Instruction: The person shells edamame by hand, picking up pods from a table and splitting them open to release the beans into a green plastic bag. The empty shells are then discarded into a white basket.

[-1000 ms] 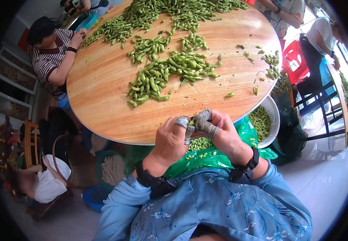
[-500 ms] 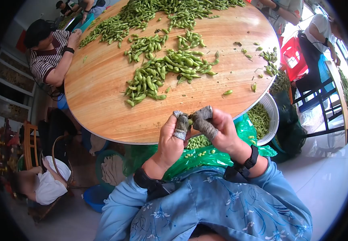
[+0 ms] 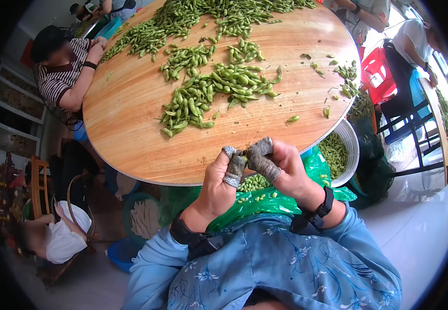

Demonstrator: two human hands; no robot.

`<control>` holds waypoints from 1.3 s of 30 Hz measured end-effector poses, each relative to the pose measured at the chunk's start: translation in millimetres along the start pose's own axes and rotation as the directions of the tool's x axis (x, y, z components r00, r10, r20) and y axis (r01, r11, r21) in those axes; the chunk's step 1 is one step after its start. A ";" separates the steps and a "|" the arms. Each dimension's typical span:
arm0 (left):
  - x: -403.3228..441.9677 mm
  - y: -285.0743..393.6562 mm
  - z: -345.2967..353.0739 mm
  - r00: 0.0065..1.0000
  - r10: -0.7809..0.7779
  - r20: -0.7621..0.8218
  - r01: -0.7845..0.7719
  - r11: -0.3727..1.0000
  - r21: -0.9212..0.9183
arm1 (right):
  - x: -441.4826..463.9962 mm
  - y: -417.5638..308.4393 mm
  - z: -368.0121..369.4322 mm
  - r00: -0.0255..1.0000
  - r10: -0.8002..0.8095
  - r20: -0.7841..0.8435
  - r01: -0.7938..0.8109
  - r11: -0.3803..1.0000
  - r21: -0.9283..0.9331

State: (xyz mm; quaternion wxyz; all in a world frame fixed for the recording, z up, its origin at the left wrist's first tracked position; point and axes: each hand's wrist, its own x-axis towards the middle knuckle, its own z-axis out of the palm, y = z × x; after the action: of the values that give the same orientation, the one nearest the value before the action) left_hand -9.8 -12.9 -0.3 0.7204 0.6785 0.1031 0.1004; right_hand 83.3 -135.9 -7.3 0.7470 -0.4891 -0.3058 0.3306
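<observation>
Both my hands meet just over the table's near edge, their thumbs wrapped in worn grey cloth. Between the thumbs a bit of green shows, an edamame pod mostly covered by fingers. My left hand is closed in a pinch on its left side. From the other side, my right hand pinches it too, fingertips hidden. Under my hands lie shelled green beans on a green plastic bag over my lap. Beyond them, a pile of edamame pods lies on the round wooden table.
A white basket of pods stands to the right, below the table edge. Loose pods are scattered on the tabletop. Another person sits at the left rim. Blue basins and a seated person are at lower left.
My left hand and thumb have shifted and tilted slightly against the pod. My right hand has hardly moved. The piles on the table look the same.
</observation>
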 end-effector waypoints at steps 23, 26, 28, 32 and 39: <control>2.9 -14.4 -0.7 0.985 0.120 -0.121 -0.130 0.988 -0.080 | 0.0 -3.3 2.5 0.999 -0.023 0.048 0.023 1.000 0.001; 6.6 4.3 -14.2 0.966 -0.192 0.171 0.248 0.869 -0.428 | -0.1 0.9 -2.8 0.996 -0.057 0.065 0.069 0.980 -0.189; 8.3 8.7 -13.6 0.957 -0.282 0.067 0.290 0.946 -0.148 | 0.7 -1.1 -1.9 0.999 0.032 0.028 -0.029 0.994 -0.104; 7.6 11.8 -11.1 0.995 -0.082 0.051 0.071 0.979 0.188 | 2.4 -1.7 -3.5 0.987 0.157 0.017 -0.157 0.988 0.011; 5.5 7.5 -13.0 0.979 -0.181 0.095 0.173 0.980 0.094 | -2.7 -16.6 -5.8 0.995 -0.020 0.094 0.066 0.854 -0.517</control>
State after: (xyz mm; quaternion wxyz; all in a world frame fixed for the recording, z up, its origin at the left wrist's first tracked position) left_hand -8.3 1.5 6.4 0.7011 0.7011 0.1301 -0.0038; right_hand 89.4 -146.1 5.9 0.5809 -0.6510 -0.4258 0.2395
